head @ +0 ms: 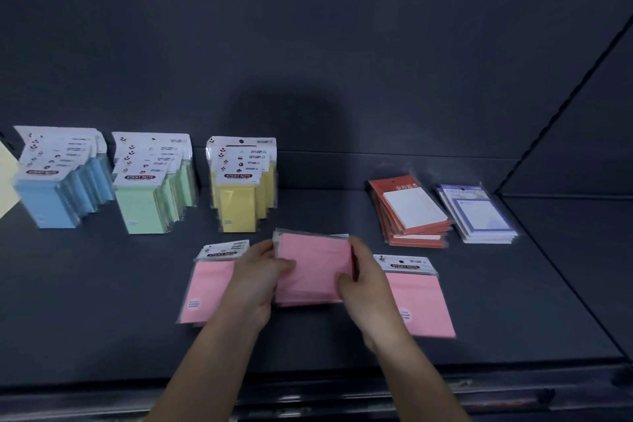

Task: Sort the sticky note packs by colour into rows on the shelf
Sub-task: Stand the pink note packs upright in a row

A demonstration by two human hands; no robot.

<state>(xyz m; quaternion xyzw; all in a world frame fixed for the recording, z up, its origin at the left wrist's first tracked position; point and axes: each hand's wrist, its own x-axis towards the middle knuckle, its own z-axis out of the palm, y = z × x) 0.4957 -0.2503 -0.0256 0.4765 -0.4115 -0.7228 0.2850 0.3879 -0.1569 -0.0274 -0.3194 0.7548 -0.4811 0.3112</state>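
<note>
Shelf (102,336) has blue row (51,197), green row (144,207), yellow row (239,204) at back edge. Pink stack (315,267) near front edge, left hand (253,281) and right hand (368,286) gripping its sides. Square it up, stand it beside yellow; loose pink packs (424,305) flank it

pink packs (313,267): near middle, three piles | blue packs (51,202), green packs (144,209), yellow packs (238,209): far left, overlapping rows

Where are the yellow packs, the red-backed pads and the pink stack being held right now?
yellow packs (237,209): head view, yellow face of the front pack.
red-backed pads (414,207): head view, white sheet of the top pad.
held pink stack (315,271): head view, middle of its pink top face.
</note>
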